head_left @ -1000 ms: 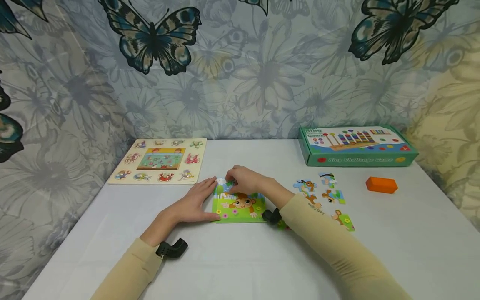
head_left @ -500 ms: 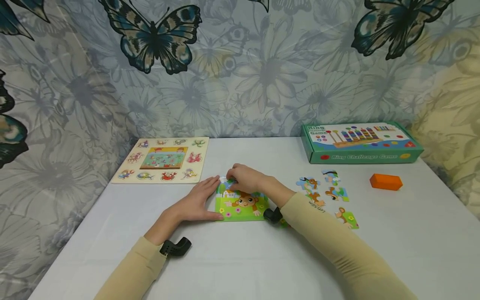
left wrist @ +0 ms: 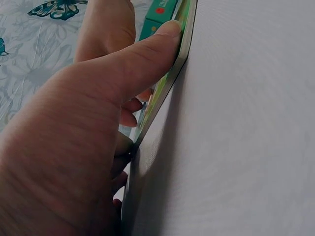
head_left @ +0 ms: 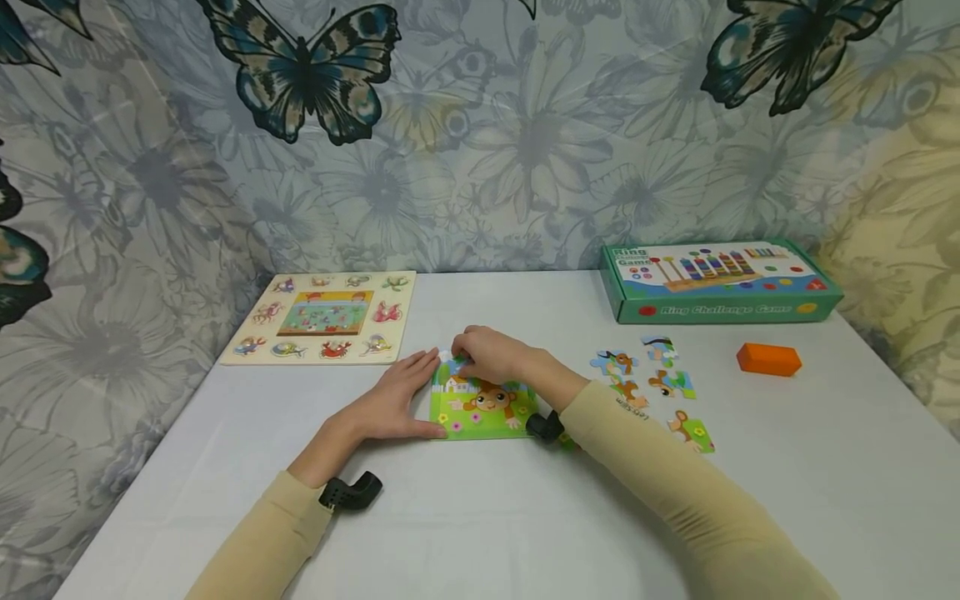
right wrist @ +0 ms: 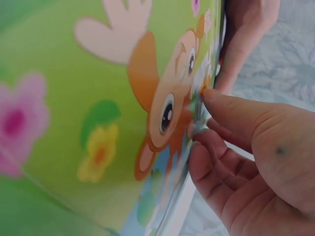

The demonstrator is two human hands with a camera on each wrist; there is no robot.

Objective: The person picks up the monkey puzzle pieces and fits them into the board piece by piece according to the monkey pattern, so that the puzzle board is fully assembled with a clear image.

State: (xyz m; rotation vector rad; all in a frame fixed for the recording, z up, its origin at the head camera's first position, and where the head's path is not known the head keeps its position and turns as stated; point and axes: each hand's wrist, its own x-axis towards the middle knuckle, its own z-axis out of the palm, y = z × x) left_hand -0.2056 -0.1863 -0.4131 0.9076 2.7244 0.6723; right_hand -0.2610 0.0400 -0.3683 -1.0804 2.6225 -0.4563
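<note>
A picture puzzle board [head_left: 480, 423] with a monkey on green grass and flowers lies flat at the middle of the table. My left hand [head_left: 388, 407] rests along its left side, fingers stretched out, thumb on the near left corner. The right hand [head_left: 491, 354] bends over the board's far left part. In the right wrist view, its thumb [right wrist: 231, 110] and curled fingers pinch a small puzzle piece at the picture's edge, mostly hidden. Several loose puzzle pieces [head_left: 678, 383] lie to the right of the board, some partly behind the right forearm.
At the back left lies a cream wooden board [head_left: 247, 360] with sea-animal pictures. A green Ring Challenge Game box [head_left: 727, 312] stands at the back right, with an orange block [head_left: 768, 360] in front of it. A patterned cloth wall [head_left: 525, 192] closes off the back.
Both hands keep nearly the same places on the puzzle board. The head view shifts slightly; nothing else visibly moves.
</note>
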